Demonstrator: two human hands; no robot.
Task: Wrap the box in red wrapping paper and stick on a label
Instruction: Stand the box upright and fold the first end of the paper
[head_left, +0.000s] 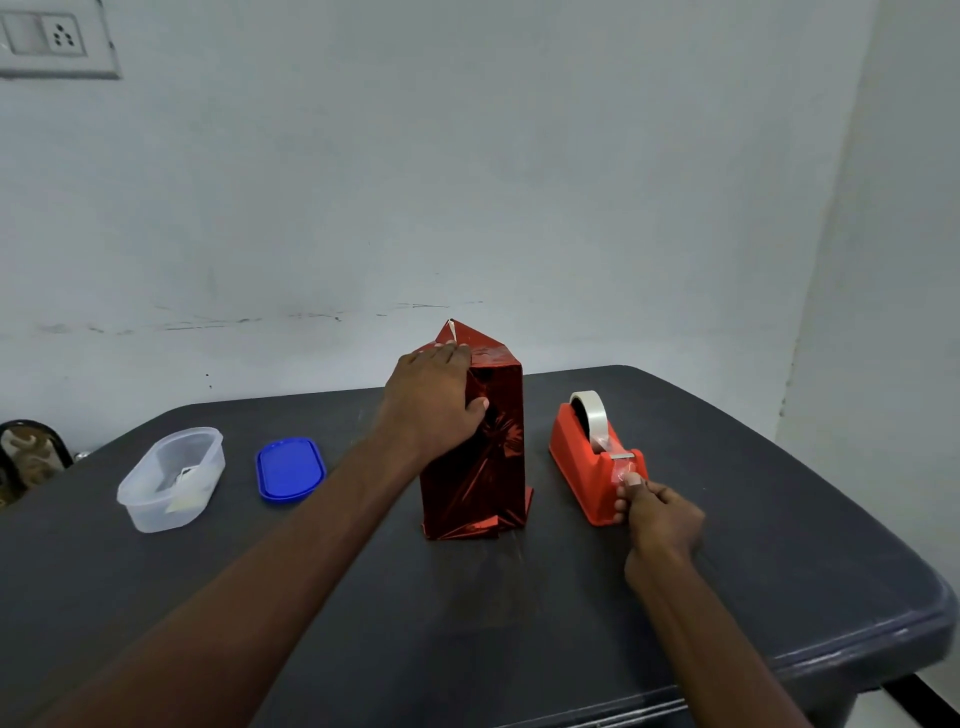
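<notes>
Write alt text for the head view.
A person's left hand steadies an upright box wrapped in red paper on a dark table, while the right hand pinches tape from a red tape dispenser. A clear container and blue lid lie left.

Dark grey table (519, 623). On it, left to right: clear plastic tub (171, 478), blue lid (290, 470) just beside it, upright red-wrapped box (483, 447) mid-table, orange tape dispenser (595, 462) near right.
</notes>
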